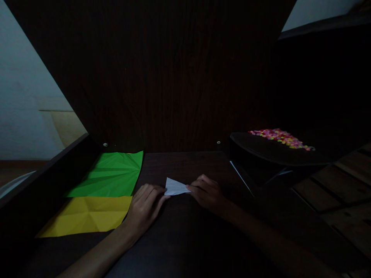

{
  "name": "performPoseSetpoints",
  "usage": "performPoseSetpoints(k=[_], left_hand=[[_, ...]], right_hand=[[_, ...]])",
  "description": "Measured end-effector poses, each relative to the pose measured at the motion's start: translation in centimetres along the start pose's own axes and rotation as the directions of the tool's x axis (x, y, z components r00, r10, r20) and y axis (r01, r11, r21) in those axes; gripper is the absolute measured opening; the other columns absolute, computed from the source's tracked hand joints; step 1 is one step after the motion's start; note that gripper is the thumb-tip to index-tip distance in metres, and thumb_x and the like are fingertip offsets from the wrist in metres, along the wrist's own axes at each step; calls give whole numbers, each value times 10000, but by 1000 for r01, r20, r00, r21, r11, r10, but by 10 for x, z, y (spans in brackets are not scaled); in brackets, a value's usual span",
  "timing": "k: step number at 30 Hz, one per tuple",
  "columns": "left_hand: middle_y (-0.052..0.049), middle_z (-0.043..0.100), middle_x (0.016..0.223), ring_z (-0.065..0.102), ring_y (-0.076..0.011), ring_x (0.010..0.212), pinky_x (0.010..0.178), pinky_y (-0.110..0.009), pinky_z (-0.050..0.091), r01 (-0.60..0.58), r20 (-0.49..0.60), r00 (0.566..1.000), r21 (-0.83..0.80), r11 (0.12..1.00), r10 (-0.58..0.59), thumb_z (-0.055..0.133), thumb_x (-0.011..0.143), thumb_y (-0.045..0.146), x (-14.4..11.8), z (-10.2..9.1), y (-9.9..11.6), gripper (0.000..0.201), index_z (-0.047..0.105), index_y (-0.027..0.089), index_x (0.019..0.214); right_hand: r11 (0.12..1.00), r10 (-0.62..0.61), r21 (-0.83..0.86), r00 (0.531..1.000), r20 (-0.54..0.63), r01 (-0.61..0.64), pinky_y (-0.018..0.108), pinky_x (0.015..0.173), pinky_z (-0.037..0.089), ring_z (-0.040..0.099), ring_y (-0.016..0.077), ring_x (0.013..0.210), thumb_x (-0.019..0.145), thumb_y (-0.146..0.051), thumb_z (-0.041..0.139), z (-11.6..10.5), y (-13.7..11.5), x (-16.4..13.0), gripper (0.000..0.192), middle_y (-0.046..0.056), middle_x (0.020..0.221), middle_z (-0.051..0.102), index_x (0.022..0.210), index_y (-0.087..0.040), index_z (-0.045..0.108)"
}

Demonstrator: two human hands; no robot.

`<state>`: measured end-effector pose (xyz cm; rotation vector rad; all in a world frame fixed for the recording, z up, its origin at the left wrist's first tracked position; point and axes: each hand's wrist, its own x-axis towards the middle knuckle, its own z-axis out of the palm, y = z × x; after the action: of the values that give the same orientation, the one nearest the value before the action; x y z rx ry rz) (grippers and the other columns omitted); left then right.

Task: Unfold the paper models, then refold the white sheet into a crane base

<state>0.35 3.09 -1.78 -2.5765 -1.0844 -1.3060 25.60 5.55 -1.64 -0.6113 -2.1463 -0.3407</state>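
Note:
A small piece of white folded paper [176,188], roughly triangular, is held between my two hands just over the dark wooden surface. My left hand [147,202] pinches its left edge near the lower corner, thumb below and fingers above. At the narrow right end, my right hand [206,192] has the tip between thumb and fingers. To the left of my left hand lie a creased green paper sheet [111,175] and a creased yellow paper sheet [89,216], the green one farther back.
A dark wooden panel [174,77] rises behind the work surface [179,239]. A low dark side board [52,173] borders the left. At the right, a dark curved shelf [266,152] carries a heap of small pink, red and yellow pieces [282,138]. The light is dim.

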Motion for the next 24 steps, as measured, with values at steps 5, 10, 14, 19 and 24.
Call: performPoseSetpoints(k=[5,10,14,19,24], left_hand=[[-112,696,1083,652,-220,903,770,-353,530,-58,64,996,39,998,56,543,962,175,-2,0,-5,382,517,190,1342],[-106,710,1145,669,-244,966,775,-379,543,-134,100,987,48,990,129,511,957,132,-5,1,-8,383,552,220,1327],[-112,732,1099,695,-227,943,766,-353,569,-134,41,990,-44,990,136,527,943,108,-4,2,-9,373,585,202,1300],[-95,752,1054,718,-195,904,781,-288,586,-34,-18,999,-253,967,31,575,933,135,-1,2,-4,312,662,196,1226],[-44,773,963,729,-191,829,760,-260,577,267,97,964,-423,866,-249,646,902,228,4,0,5,177,771,222,1027]], right_hand=[[998,-56,-26,998,6,56,281,594,479,558,161,679,870,-146,674,1,-5,1,89,47,775,693,957,-160,678],[999,-44,32,999,21,43,287,616,499,573,159,681,859,-162,695,4,-9,-4,156,45,807,708,1013,-169,667],[992,33,124,999,-4,-33,306,665,525,627,173,710,870,-267,700,5,-11,-4,381,53,836,717,1218,-166,583],[952,244,197,969,-26,-234,390,778,537,651,220,852,850,-377,709,6,-8,-3,530,96,1016,705,1311,-212,507],[870,364,297,919,152,-394,400,815,526,632,226,896,833,-407,711,7,-6,-2,409,87,994,688,1171,-203,605]])
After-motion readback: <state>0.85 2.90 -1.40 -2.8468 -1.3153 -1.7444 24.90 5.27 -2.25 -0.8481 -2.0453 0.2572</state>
